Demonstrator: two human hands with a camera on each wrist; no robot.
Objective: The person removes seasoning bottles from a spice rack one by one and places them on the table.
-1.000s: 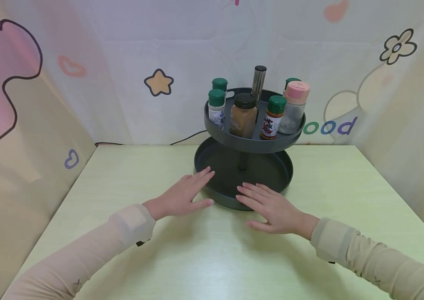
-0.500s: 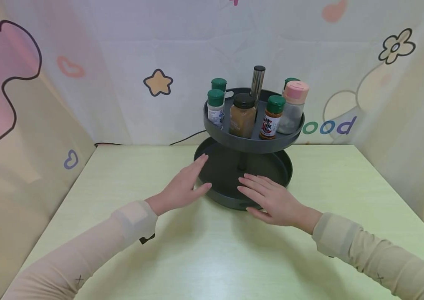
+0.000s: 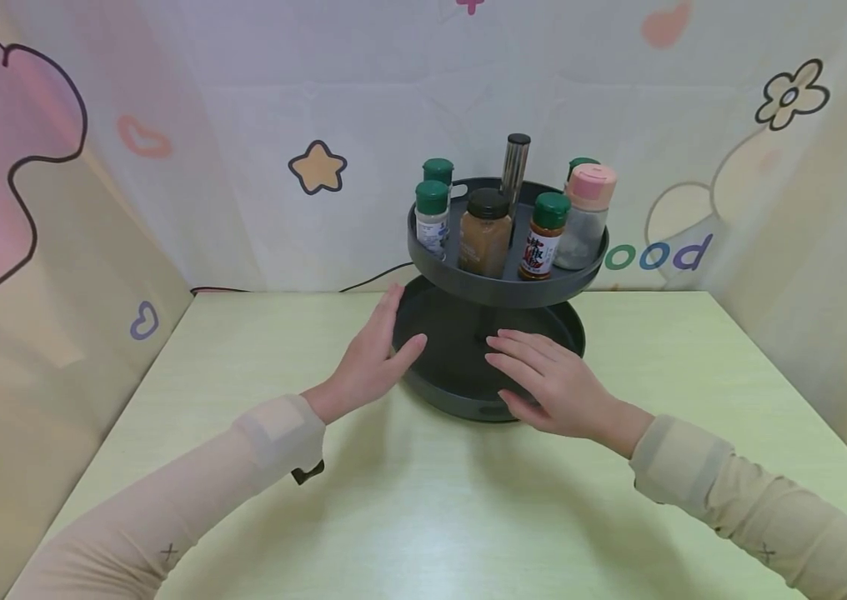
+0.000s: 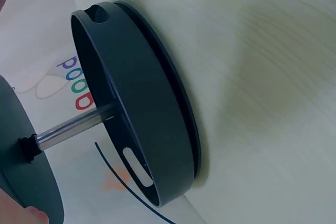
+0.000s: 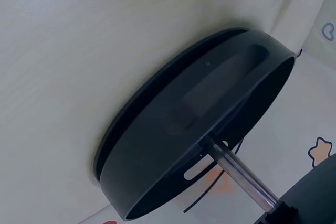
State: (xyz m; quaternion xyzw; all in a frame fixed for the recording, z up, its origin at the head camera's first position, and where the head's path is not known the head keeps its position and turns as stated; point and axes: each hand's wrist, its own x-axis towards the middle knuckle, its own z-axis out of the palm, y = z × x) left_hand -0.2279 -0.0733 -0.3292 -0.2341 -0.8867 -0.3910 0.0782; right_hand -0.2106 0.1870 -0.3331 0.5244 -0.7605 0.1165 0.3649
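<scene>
A dark grey two-tier turntable rack stands on the table. Its upper tray (image 3: 502,292) carries spice jars, and its lower tray (image 3: 461,407) has nothing in it. My left hand (image 3: 363,367) is spread beside the lower tray's left side, thumb apart from the fingers. Over the front right of that tray hovers my right hand (image 3: 562,387), fingers loosely bent with nothing in them. Both wrist views show the lower tray from the side, with its metal post (image 4: 76,127) rising to the upper tier. Part of the left hand (image 4: 18,211) shows at the left wrist view's edge.
On the upper tray stand a brown jar with a black lid (image 3: 485,237), a red-labelled bottle with a green cap (image 3: 541,242), a pink-capped bottle (image 3: 584,221) and several other green-capped bottles. A patterned cloth (image 3: 243,167) hangs behind and beside the table (image 3: 423,517).
Both hands have risen and moved forward toward the rack. The left hand has turned more upright, fingers pointing toward the back. The rack and jars have not moved.
</scene>
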